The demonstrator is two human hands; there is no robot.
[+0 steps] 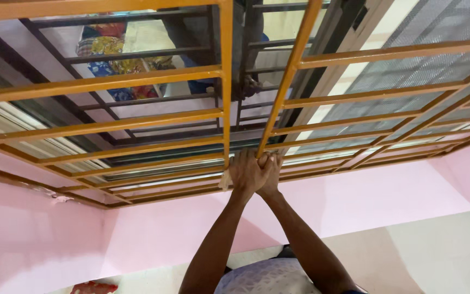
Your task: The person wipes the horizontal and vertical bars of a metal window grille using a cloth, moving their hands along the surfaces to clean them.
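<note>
Hands meet low on the orange window grille, the left hand pressing a pale cloth against an upright bar and the right hand curled round the next, so sweaty palms could probably let the cloth slip.

Bright daylight through the window grille — sharp, slightly wide-angle-bent edges.
</note>
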